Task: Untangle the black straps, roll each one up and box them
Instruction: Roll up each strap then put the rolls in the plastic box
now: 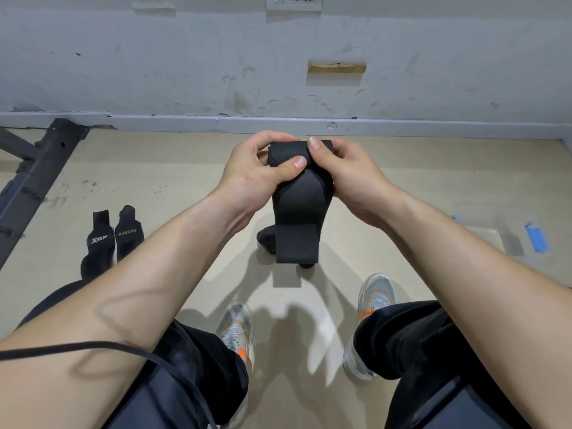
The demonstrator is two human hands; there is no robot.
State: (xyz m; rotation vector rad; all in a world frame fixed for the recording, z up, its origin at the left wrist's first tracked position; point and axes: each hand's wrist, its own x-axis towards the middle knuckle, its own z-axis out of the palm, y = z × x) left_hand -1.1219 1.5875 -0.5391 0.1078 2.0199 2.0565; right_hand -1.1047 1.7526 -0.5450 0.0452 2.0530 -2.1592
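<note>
**STRAP ROLLING: BOTH HANDS ENGAGED**

You are holding a wide black woven fabric strap (297,218) between both hands, out in front of your knees. Your left hand (247,171) is curling its fingers round the rolled upper end, and its thumb is pressing on the front of the roll. Your right hand (349,174) is gripping the same roll from the opposite side, with its thumb lying across the top edge. The unrolled tail is hanging straight down below both hands. A dark fabric bundle (266,238) is lying on the floor beneath your hands, partly hidden behind the tail. Two black printed straps (114,239) are lying well to the left of your left hand. A clear plastic box (492,239) with a blue latch (537,236) is sitting below and to the right of your right hand.
</note>
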